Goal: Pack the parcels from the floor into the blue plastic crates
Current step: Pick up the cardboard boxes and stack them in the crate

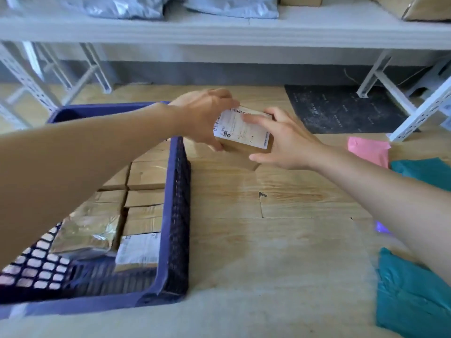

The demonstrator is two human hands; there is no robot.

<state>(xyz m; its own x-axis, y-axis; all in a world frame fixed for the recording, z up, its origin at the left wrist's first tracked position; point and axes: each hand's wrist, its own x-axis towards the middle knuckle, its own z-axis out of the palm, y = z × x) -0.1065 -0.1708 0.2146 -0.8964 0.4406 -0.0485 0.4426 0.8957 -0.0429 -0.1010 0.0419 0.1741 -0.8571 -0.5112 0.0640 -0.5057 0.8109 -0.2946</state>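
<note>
A labelled cardboard parcel (241, 135) is clasped between the left hand (203, 115) and right hand (284, 140), just right of the blue crate (174, 215). That crate looks mostly filled with boxes; pink (368, 151) and teal mailers (415, 296) remain farther right. Bare floor (268, 240) beside its wall leaves open room.

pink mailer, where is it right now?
Head view, right side: the pink mailer lies on the wood floor, beside a teal bag and near the shelf leg.

Your left hand (203, 117): arm stretched forward, fingers curled down in a grip | your right hand (284, 140): arm reaching from the right, fingers spread, thumb low, pressing inward
</note>
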